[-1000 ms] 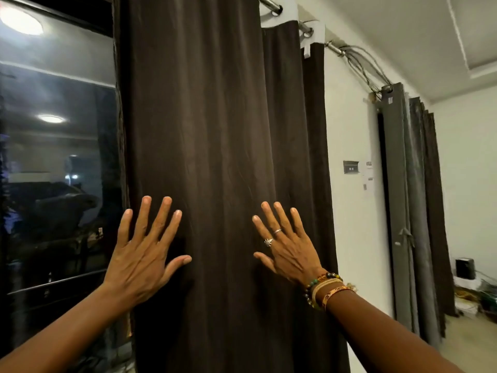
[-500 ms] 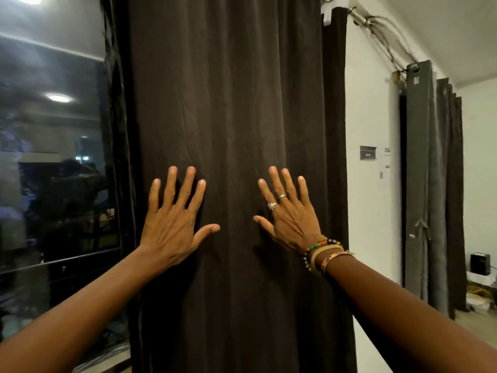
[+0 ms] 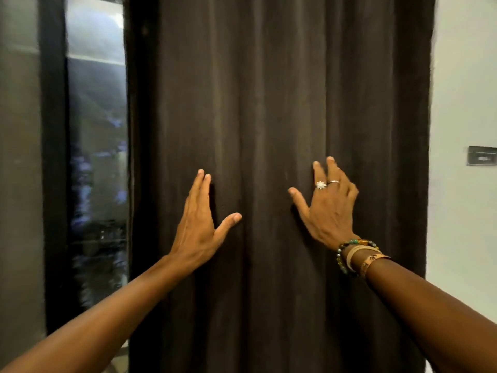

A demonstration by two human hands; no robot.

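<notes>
Dark brown curtain (image 3: 269, 103) hangs straight ahead, folds running top to bottom, window (image 3: 96, 157) at its left. Both hands rest open against it at equal reach, gripping nothing: left hand (image 3: 197, 224) straight-fingered, right hand (image 3: 329, 211) loosely spread. Half a second ago they lay flatter and closer together

Curtain walls off the middle of the frame

The dark curtain (image 3: 269, 103) fills the centre top to bottom, left hand (image 3: 199, 224) and right hand (image 3: 328, 208) against it with bare cloth between; window glass (image 3: 96, 157) closes the left, white wall (image 3: 462, 76) the right.
</notes>
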